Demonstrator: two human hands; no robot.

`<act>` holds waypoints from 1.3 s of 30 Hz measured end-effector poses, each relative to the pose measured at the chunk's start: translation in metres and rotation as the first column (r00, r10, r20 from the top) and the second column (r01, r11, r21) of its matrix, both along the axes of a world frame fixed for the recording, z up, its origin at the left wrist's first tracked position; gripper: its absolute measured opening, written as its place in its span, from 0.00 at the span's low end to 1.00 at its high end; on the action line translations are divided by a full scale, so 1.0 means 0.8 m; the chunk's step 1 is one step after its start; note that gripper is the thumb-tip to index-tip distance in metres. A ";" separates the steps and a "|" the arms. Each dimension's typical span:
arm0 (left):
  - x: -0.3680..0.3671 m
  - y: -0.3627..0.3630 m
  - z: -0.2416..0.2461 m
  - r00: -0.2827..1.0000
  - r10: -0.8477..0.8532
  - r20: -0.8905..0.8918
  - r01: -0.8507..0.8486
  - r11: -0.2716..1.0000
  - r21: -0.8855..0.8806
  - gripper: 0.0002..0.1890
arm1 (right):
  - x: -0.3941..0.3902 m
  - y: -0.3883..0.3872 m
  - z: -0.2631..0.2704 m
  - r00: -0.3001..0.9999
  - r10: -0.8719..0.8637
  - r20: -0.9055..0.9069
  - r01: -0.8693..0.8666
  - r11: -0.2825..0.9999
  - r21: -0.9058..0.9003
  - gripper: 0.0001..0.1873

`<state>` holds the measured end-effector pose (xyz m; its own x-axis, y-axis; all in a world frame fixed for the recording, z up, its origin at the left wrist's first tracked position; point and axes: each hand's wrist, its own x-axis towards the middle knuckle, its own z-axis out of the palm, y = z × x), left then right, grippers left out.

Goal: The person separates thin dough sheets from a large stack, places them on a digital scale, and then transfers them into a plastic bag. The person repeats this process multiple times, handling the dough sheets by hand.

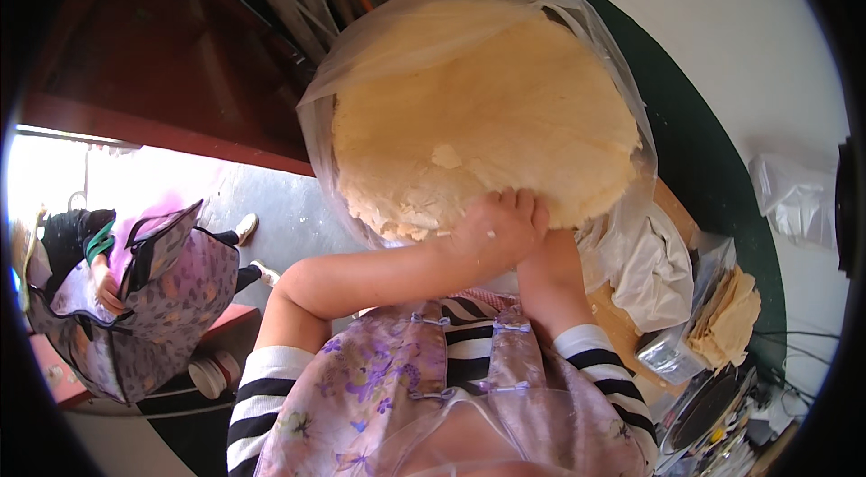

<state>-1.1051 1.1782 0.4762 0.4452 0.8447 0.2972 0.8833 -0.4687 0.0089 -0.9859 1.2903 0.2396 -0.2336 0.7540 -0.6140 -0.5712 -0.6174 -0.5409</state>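
Note:
A large round stack of thin, pale yellow flatbread-like sheets [480,105] lies before me inside a clear plastic bag [318,132]. The edge nearest me is ragged, with flaky broken layers. My left hand [500,223] rests at this near edge with its fingers curled. A small pale flake sticks to its back. Its fingertips are out of sight, so any grip is unclear. My right forearm [555,287] comes up from the right and passes under the left hand. The right hand itself is hidden there.
A white plastic bag [653,274] and folded brown sheets [727,318] lie to the right. Beyond them is a dark round pan-like object [703,409]. At left, another person's hand [109,294] touches a patterned fabric cover [183,287]. A dark red panel [169,91] stands behind.

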 end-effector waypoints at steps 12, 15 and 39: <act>-0.039 -0.101 0.131 0.655 -0.545 0.523 0.381 0.836 0.394 0.20 | 0.115 -0.131 0.254 0.714 0.080 0.695 -0.417 0.846 0.331 0.32; -0.068 -0.104 0.116 0.353 -0.569 0.743 0.413 0.807 0.421 0.17 | 0.084 -0.069 0.347 0.566 -0.305 0.766 -0.474 0.640 0.605 0.33; -0.297 0.037 -0.341 -0.399 0.827 0.396 0.000 0.432 -0.902 0.28 | -0.004 -0.018 0.096 -0.271 -0.294 0.916 -0.958 0.176 -0.227 0.38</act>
